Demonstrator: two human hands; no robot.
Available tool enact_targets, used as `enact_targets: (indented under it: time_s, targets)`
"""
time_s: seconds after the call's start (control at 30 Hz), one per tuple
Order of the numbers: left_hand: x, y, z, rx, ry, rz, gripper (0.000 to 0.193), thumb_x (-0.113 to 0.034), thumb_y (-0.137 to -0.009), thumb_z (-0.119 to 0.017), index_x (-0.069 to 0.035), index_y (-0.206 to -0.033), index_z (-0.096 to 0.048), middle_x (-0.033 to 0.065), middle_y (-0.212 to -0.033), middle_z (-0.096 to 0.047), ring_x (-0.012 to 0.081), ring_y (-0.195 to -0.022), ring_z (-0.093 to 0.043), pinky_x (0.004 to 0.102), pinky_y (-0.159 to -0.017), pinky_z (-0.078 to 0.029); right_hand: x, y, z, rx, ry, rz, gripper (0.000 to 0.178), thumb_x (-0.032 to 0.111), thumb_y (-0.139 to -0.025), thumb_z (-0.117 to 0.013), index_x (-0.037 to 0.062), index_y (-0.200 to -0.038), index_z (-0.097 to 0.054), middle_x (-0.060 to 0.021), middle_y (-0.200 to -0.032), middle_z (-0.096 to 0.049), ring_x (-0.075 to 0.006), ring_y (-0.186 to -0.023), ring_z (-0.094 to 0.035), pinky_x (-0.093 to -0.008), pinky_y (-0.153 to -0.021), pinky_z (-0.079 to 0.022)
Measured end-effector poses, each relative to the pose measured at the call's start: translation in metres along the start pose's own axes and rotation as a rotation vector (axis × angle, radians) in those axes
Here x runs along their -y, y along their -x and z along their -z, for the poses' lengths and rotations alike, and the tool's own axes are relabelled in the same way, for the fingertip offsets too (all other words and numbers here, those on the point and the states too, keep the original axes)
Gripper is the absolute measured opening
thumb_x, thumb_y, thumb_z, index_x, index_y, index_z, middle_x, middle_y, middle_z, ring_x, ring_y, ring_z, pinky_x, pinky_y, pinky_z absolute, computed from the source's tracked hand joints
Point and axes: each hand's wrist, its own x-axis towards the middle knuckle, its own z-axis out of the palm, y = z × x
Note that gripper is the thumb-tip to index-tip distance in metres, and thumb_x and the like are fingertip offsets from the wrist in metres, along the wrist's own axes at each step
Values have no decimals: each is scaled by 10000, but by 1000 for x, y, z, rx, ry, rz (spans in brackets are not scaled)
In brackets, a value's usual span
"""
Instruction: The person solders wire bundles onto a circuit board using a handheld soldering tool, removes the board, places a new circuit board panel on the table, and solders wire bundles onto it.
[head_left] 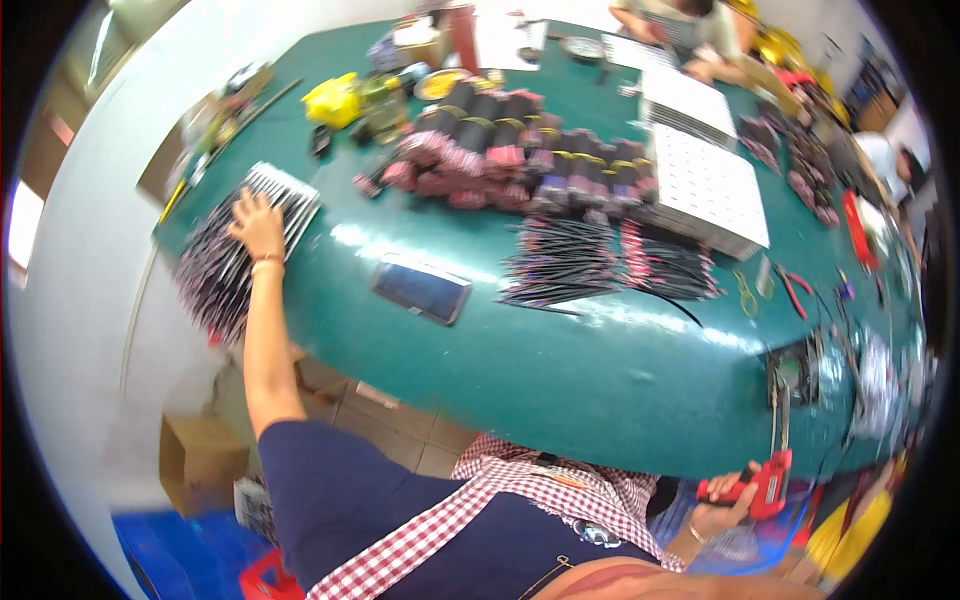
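Note:
At the far left, my left hand (258, 222) rests with its fingers spread on a stack of white slotted trays (290, 200). A dense bundle of dark wires (215, 265) fans out from that stack over the table's edge. My right hand (724, 505), at the lower right, is wrapped round the handle of a red soldering gun (770, 487). Its long metal tip points up toward a small black holder (795, 372) with a green inside. Whether the tip touches the holder I cannot tell.
On the green table (560, 370) lie a phone (420, 288), loose black wires (560, 262), banded wire bundles (480, 140), a stack of white trays (710, 190) and red-handled pliers (793, 290). Another person (700, 45) sits across the table. A cardboard box (203, 463) stands below, left.

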Motion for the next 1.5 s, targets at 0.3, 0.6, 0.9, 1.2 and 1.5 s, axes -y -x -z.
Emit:
enact_targets:
  time_s: [0.3, 0.6, 0.9, 1.2, 1.5]
  targets:
    - [-299, 41, 403, -535, 1497, -1199, 360, -115, -750, -688, -59, -1099, -616, 128, -1188, -602, 295, -1184, -526, 416, -1000, -408, 5, 5, 13, -137, -159, -6, 405, 363, -996, -432, 17, -1201, -479, -10, -620, -444, -77, -468, -401, -227, -463, -387]
    - [-479, 151, 462, -453, 966, -957, 388, -214, -874, -540, 1, -1197, -562, 199, -1187, -572, 384, -1166, -496, 492, -933, -417, 23, 24, 27, -178, -170, 36, 437, 398, -982, -443, 16, -1190, -476, -10, -606, -436, -83, -444, -386, -232, -449, -383]
    - [-336, 183, 524, -770, 926, -1009, 401, -192, -811, -536, 30, -1138, -601, 183, -1008, -645, 308, -994, -584, 426, -851, -455, 40, -5, 37, -136, -180, 97, 429, 388, -989, -431, 12, -1194, -445, -19, -618, -439, -90, -455, -398, -229, -452, -380]
    - [-155, 283, 518, -410, 1080, -1403, 462, -192, -872, -473, 64, -1251, -530, 283, -1208, -580, 394, -1135, -566, 546, -966, -423, 60, -16, 52, -105, -178, 225, 439, 381, -983, -442, -5, -1191, -436, -23, -618, -435, -88, -458, -383, -227, -452, -359]
    - [-141, 364, 461, -48, 908, -1536, 564, -309, -898, -500, -24, -1381, -445, 253, -1399, -429, 419, -1272, -426, 609, -952, -394, 61, -12, 28, -8, -221, 192, 450, 389, -965, -481, 7, -1201, -442, -22, -621, -421, -91, -467, -374, -224, -466, -341]
